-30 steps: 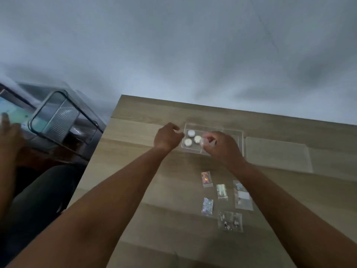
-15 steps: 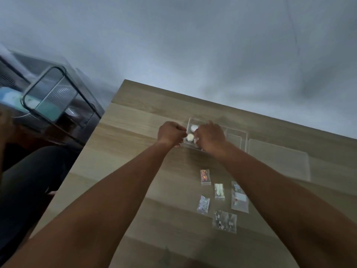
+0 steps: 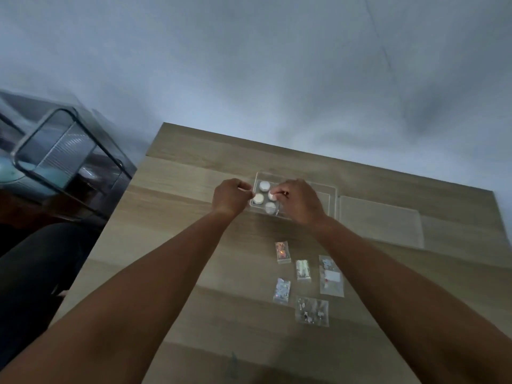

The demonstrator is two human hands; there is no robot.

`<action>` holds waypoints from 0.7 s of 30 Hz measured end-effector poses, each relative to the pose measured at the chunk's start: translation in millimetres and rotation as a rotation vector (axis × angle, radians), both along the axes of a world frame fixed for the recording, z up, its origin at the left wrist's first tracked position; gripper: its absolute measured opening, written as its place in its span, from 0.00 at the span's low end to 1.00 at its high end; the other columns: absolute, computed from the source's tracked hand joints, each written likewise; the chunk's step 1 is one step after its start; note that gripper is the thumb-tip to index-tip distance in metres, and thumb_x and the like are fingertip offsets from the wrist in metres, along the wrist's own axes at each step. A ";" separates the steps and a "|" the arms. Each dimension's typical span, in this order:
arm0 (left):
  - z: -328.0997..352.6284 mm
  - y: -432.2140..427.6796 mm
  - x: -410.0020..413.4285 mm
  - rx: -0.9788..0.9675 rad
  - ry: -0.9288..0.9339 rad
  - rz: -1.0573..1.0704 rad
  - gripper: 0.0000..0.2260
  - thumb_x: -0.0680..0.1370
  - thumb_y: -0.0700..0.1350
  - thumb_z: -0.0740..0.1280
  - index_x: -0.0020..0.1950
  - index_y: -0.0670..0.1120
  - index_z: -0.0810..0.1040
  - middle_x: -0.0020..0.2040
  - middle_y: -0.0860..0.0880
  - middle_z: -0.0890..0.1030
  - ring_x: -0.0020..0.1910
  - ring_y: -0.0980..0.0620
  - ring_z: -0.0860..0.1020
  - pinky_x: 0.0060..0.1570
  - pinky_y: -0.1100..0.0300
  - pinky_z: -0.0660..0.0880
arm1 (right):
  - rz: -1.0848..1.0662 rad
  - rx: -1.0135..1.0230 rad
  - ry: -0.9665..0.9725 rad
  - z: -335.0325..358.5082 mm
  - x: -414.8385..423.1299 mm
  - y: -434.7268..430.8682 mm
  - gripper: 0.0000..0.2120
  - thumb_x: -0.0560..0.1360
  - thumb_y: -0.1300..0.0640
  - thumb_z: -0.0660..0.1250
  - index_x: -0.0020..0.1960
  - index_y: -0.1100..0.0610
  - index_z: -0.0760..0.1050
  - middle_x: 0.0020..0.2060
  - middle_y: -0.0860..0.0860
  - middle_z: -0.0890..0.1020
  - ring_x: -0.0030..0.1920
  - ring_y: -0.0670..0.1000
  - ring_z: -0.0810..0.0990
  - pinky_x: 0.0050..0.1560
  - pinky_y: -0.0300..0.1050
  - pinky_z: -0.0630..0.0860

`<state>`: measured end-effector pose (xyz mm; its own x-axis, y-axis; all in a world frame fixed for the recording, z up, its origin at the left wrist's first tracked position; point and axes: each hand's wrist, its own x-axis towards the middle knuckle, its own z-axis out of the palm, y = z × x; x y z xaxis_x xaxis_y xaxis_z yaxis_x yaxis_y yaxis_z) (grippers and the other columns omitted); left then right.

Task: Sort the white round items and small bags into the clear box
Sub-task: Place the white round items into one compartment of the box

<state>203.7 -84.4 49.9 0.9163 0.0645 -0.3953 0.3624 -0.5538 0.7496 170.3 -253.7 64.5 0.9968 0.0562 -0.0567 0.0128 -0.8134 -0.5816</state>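
Note:
The clear box (image 3: 332,202) sits on the far middle of the wooden table (image 3: 180,231). Several white round items (image 3: 264,185) lie in its left compartment. My left hand (image 3: 231,196) is curled and pinches the box's left rim. My right hand (image 3: 297,200) reaches into the box from the right, with thumb and forefinger closed on one white round item (image 3: 272,196). Several small clear bags lie nearer to me between my forearms: one with orange contents (image 3: 282,252), a silvery one (image 3: 302,270), and a larger one (image 3: 311,311).
A flat clear lid (image 3: 381,221) lies just right of the box. A black-framed glass cart (image 3: 55,153) stands off the table's left edge. A dark-clothed leg (image 3: 27,273) is below it. A grey wall rises behind the table.
My right hand carried a white round item from the box's near side into the left compartment. My left hand stayed on the box's left rim. The camera shifted a little.

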 end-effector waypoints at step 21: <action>-27.4 -38.6 -172.1 0.281 0.012 -0.515 0.19 0.67 0.53 0.76 0.56 0.51 0.77 0.57 0.48 0.79 0.58 0.48 0.76 0.53 0.54 0.75 | -0.392 0.006 0.341 -45.5 -147.2 -33.0 0.08 0.68 0.53 0.72 0.45 0.54 0.79 0.47 0.54 0.82 0.49 0.55 0.80 0.48 0.46 0.74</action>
